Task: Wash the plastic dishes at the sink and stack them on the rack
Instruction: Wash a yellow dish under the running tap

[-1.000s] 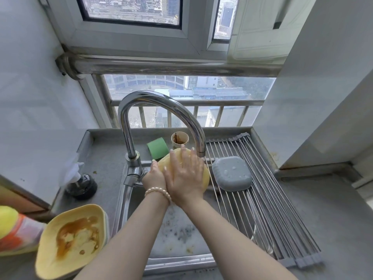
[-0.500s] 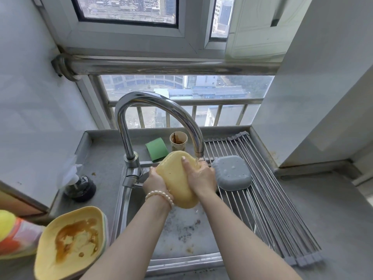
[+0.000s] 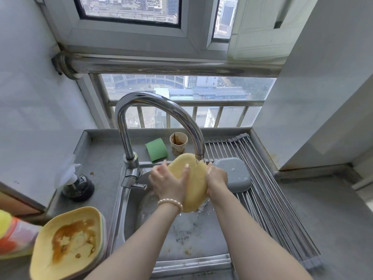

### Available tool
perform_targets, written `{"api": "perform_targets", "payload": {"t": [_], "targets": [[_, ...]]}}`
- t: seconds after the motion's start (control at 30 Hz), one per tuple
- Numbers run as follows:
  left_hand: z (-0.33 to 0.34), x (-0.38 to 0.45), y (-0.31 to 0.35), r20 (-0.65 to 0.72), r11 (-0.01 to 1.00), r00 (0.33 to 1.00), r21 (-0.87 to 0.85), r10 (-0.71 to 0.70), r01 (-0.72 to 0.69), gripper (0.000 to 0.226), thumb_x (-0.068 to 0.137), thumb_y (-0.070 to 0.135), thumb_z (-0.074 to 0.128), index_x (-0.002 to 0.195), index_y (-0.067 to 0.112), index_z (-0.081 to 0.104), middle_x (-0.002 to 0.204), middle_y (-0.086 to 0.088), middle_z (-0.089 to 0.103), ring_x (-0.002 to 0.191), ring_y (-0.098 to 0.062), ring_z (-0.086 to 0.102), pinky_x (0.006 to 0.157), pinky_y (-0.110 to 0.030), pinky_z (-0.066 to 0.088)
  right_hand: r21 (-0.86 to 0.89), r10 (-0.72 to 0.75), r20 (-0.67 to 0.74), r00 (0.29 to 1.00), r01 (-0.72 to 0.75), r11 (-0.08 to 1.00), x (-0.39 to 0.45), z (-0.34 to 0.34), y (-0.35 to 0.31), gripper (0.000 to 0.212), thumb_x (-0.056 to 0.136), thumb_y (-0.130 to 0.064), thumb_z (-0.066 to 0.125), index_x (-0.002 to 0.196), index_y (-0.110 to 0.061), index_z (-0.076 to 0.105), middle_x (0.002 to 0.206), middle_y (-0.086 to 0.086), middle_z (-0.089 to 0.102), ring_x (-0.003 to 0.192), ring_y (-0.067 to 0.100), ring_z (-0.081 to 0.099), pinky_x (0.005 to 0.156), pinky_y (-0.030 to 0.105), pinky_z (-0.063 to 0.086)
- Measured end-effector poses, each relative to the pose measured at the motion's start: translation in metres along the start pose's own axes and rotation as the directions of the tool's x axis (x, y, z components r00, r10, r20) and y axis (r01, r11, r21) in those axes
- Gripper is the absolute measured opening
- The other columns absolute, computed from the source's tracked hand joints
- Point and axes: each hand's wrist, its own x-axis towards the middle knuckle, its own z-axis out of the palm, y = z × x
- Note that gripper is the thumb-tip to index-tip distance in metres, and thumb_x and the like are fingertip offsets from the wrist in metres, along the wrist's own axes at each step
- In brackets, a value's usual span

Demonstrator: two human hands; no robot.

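Observation:
I hold a yellow plastic plate [image 3: 196, 182] upright over the sink [image 3: 181, 229], under the faucet [image 3: 161, 110], with water running over it. My left hand [image 3: 167, 181] grips its left edge, thumb across the plate's back. My right hand [image 3: 216, 178] grips the right edge. A grey plastic dish [image 3: 236, 174] lies upside down on the roll-up rack [image 3: 272, 199] right of the sink. On the counter at the lower left sits a dirty yellow plate [image 3: 68, 241] with brown stains, atop a stack of several dishes.
A green sponge [image 3: 156, 149] and a stained paper cup [image 3: 178, 142] stand behind the sink. A soap dispenser [image 3: 75, 184] sits at the left, a colourful bottle [image 3: 12, 237] at the far left edge. Grey countertop [image 3: 333, 229] extends right of the rack.
My right hand has come off the plate's back and moved to its right edge. My left hand has shifted onto the plate's left side, thumb across the back. The plate is turned more edge-on.

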Motion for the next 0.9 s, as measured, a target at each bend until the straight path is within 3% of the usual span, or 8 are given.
{"api": "perform_targets", "payload": {"t": [0.13,0.23,0.43,0.6,0.7,0.77,0.83,0.9], "targets": [[0.014,-0.007,0.0,0.2,0.916,0.952,0.282,0.234,-0.284,0.107,0.058,0.087,-0.008,0.152,0.037,0.002,0.158,-0.005,0.014,0.146,-0.027,0.007,0.116,-0.052,0.006,-0.313,-0.243,-0.027,0.97,0.222,0.923,0.002,-0.009,0.001,0.038,0.101,-0.013,0.037,0.138,-0.004,0.035,0.132,0.007,0.056,0.122,0.021,0.053,0.091,0.024,0.041],[0.012,-0.003,0.008,0.303,0.897,0.925,0.305,0.229,-0.321,0.078,0.077,0.083,0.014,0.147,0.05,0.006,0.158,-0.004,0.011,0.144,-0.03,0.013,0.113,-0.057,0.01,-0.315,-0.245,-0.005,0.969,0.231,0.92,0.002,-0.01,0.005,0.038,0.103,-0.014,0.031,0.136,-0.002,0.044,0.132,0.013,0.056,0.124,0.027,0.05,0.095,0.026,0.036],[0.002,0.025,0.029,0.32,0.976,0.947,0.206,-0.003,-0.066,0.072,0.075,0.075,0.05,0.129,0.028,0.047,0.128,-0.01,0.051,0.115,-0.033,0.051,0.097,-0.043,0.043,-0.262,-0.323,0.088,0.942,0.335,0.905,-0.007,-0.004,0.01,0.038,0.104,-0.016,0.031,0.117,0.001,0.063,0.122,0.017,0.063,0.119,0.029,0.054,0.093,0.028,0.032],[-0.006,0.041,0.018,0.424,0.97,0.893,-0.108,-0.152,0.216,0.052,0.072,0.054,0.071,0.102,0.011,0.068,0.106,-0.007,0.069,0.095,-0.026,0.061,0.087,-0.035,0.05,-0.152,-0.295,0.097,0.951,0.307,0.94,-0.002,-0.005,0.015,0.032,0.097,-0.02,0.048,0.076,-0.004,0.068,0.09,0.016,0.067,0.092,0.027,0.058,0.077,0.031,0.04],[-0.004,0.041,0.01,0.416,0.926,0.886,-0.21,-0.206,0.314,0.047,0.081,0.043,0.069,0.112,0.008,0.069,0.114,-0.008,0.066,0.103,-0.027,0.058,0.09,-0.03,0.044,-0.233,-0.27,0.138,0.953,0.296,0.926,0.0,-0.01,0.007,0.035,0.092,-0.024,0.053,0.058,-0.015,0.057,0.075,0.011,0.057,0.078,0.028,0.05,0.067,0.03,0.036],[-0.001,0.041,0.007,0.388,0.881,0.889,-0.297,-0.241,0.369,0.046,0.086,0.037,0.066,0.117,0.003,0.066,0.124,-0.011,0.062,0.114,-0.029,0.055,0.096,-0.03,0.041,-0.403,-0.277,0.122,0.953,0.302,0.864,-0.004,-0.007,-0.003,0.029,0.094,-0.032,0.047,0.083,-0.016,0.069,0.096,0.008,0.065,0.095,0.029,0.057,0.076,0.029,0.039],[0.001,0.037,0.01,0.327,0.843,0.902,-0.364,-0.284,0.397,0.034,0.091,0.033,0.061,0.104,0.002,0.068,0.113,-0.013,0.064,0.114,-0.029,0.055,0.085,-0.027,0.038,-0.574,-0.354,0.046,0.934,0.315,0.756,-0.013,0.005,-0.009,0.042,0.096,-0.04,0.038,0.114,-0.013,0.064,0.123,0.01,0.059,0.117,0.029,0.05,0.093,0.035,0.037],[0.0,0.033,0.011,0.277,0.826,0.912,-0.402,-0.302,0.395,0.035,0.095,0.032,0.056,0.098,0.0,0.069,0.101,-0.016,0.064,0.105,-0.028,0.058,0.073,-0.023,0.032,-0.679,-0.469,0.009,0.883,0.349,0.646,-0.027,0.023,-0.004,0.051,0.095,-0.047,0.033,0.121,-0.011,0.058,0.13,0.013,0.049,0.124,0.03,0.038,0.103,0.046,0.028]]}}
